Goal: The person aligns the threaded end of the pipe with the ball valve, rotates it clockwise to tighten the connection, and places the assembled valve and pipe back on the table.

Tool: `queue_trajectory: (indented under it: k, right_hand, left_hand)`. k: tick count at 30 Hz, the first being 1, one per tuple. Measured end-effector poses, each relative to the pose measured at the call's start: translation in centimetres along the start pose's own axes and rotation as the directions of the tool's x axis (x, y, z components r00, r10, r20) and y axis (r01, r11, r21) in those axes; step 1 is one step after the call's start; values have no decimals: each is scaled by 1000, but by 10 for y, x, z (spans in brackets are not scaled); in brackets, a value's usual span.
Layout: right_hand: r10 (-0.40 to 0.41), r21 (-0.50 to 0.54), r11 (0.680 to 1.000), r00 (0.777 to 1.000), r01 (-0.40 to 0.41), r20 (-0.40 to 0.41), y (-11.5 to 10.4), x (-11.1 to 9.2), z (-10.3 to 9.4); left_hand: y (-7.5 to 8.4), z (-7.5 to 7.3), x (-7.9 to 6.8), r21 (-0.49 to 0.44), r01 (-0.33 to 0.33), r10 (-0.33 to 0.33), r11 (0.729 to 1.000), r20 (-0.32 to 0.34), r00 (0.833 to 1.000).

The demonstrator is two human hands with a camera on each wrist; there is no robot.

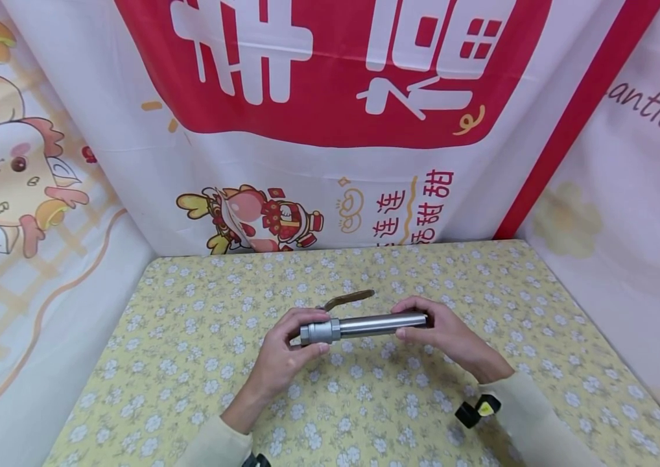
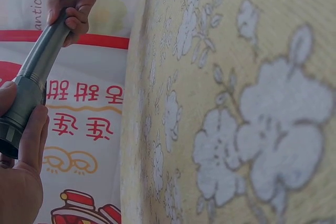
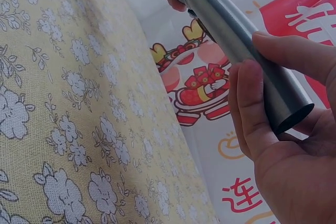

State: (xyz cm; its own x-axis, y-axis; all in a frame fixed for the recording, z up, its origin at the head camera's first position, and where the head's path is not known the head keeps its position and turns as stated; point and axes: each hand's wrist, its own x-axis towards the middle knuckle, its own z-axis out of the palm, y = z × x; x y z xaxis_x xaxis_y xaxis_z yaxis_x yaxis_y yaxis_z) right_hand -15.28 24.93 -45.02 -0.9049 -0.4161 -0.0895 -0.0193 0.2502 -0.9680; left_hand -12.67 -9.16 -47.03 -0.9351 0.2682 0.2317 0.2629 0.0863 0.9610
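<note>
My left hand (image 1: 281,353) grips a silver ball valve (image 1: 321,332), thumb on the near side and fingers over the far side. A brownish lever handle (image 1: 351,299) sticks out behind the valve toward the right. From the valve's hex end a smooth steel pipe (image 1: 367,325) extends to the right, in line with it. My right hand (image 1: 449,336) holds the pipe's far end between thumb and fingers. In the right wrist view the open end of the pipe (image 3: 286,103) lies against the palm side. The left wrist view shows the valve body (image 2: 22,100) between thumb and fingers.
Both hands are over a table with a yellow floral cloth (image 1: 201,337). Printed fabric hangs behind it (image 1: 330,162) and along the left (image 1: 73,272) and right (image 1: 610,259) sides. Dark devices, such as the one on the right wrist (image 1: 478,410), sit on the sleeves.
</note>
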Motion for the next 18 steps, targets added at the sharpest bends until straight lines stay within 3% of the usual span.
queue_trajectory:
  k: [18]
  right_hand:
    - [60,31,998,998,-59,-11,0,1,-2]
  left_hand:
    - [0,0,1,-10,-8,8,1000,2,1000]
